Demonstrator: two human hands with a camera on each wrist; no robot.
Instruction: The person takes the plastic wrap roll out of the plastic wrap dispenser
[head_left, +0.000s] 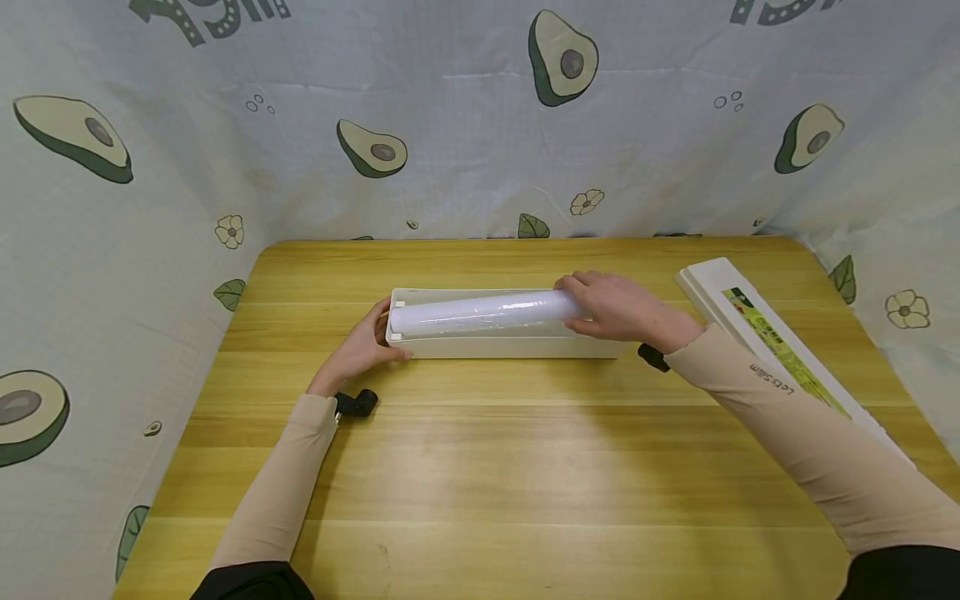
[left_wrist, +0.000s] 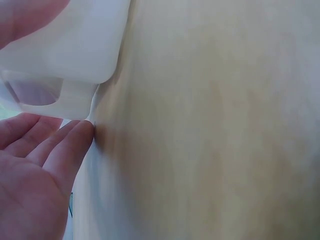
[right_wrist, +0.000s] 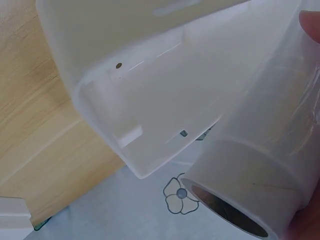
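Note:
A long white box [head_left: 517,348] lies open-topped across the table, with a roll of cling film [head_left: 480,313] over it. My left hand [head_left: 366,343] grips the box's left end, thumb at the front and fingers behind. In the left wrist view its fingertips [left_wrist: 82,131] are right at the box's corner. My right hand [head_left: 618,310] holds the roll near its right end. The right wrist view shows the roll's hollow end [right_wrist: 230,212] raised above the box's rim, while its left end sits low inside the box.
A long white lid [head_left: 708,279] with a green label lies slantwise on the right of the wooden table [head_left: 480,467], partly behind my right sleeve. Avocado-print cloth [head_left: 465,108] hangs behind the table and at both sides. A black wrist camera [head_left: 357,403] sits on my left wrist.

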